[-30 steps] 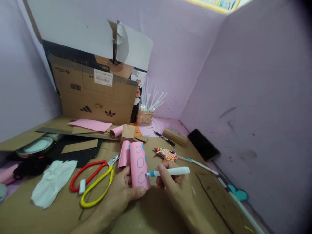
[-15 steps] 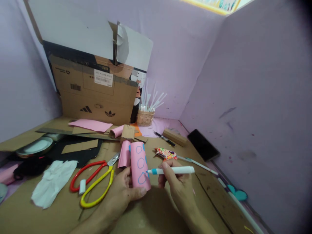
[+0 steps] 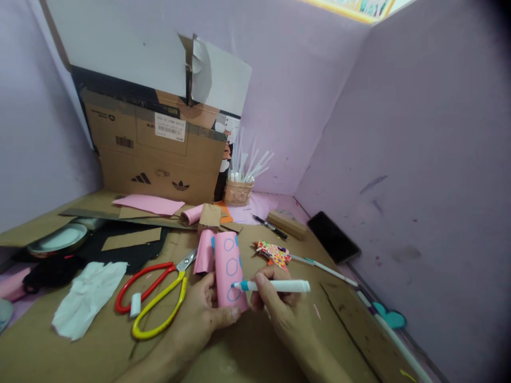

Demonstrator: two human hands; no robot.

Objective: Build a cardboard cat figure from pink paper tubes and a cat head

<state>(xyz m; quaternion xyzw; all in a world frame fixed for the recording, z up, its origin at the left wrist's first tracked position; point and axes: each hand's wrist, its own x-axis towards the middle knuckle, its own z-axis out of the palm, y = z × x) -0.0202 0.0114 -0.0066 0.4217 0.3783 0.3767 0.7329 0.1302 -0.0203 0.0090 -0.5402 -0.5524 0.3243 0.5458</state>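
Observation:
My left hand (image 3: 207, 306) grips the lower end of a pink paper-covered tube (image 3: 228, 266), its thumb across the bottom edge. Blue circle outlines run down the front of the tube, and blue spots show along its sides. In my right hand (image 3: 279, 308) is a white felt-tip marker (image 3: 279, 286) with a blue collar, held like a pen. Its tip touches the lowest circle, where a little blue fill shows. Behind the tube stands another pink piece (image 3: 205, 252). Scissors (image 3: 159, 298) with red and yellow handles lie left of my left hand, a small white cap (image 3: 135, 305) on the red handle.
A crumpled white tissue (image 3: 90, 298) lies at the left. Further back are a pink tube (image 3: 191, 214), a small cardboard block (image 3: 209, 217), a pen (image 3: 269, 226) and a basket of white sticks (image 3: 238, 192). A phone (image 3: 334, 236) leans by the right wall; a cardboard box (image 3: 159, 154) stands behind.
The marker tip first moved slightly right to the tube's edge, then back left onto the lowest circle, where blue colouring now shows. My left hand keeps its hold on the tube.

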